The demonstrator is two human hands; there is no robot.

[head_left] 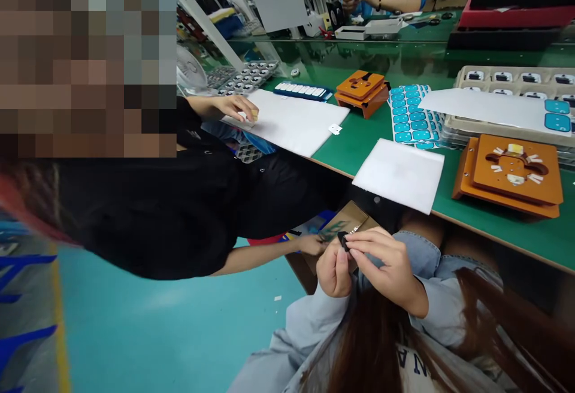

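Observation:
Above my lap, my left hand (335,270) and my right hand (389,267) meet at a small black part (343,241). Both hands are closed, with fingertips pinching the part from either side; its exact kind is too small to make out. Just in front of my knees, a white foam sheet (399,174) lies at the edge of the green table (332,159). To its right sits an orange fixture (512,171) with a shaped recess and white pads on top.
Close on my left, a co-worker in black has one hand (240,107) on a white sheet (296,120) and another near a cardboard box (345,225). Blue stickers (411,114), a second orange fixture (362,90) and trays of parts (507,75) stand farther back. Another person sits opposite.

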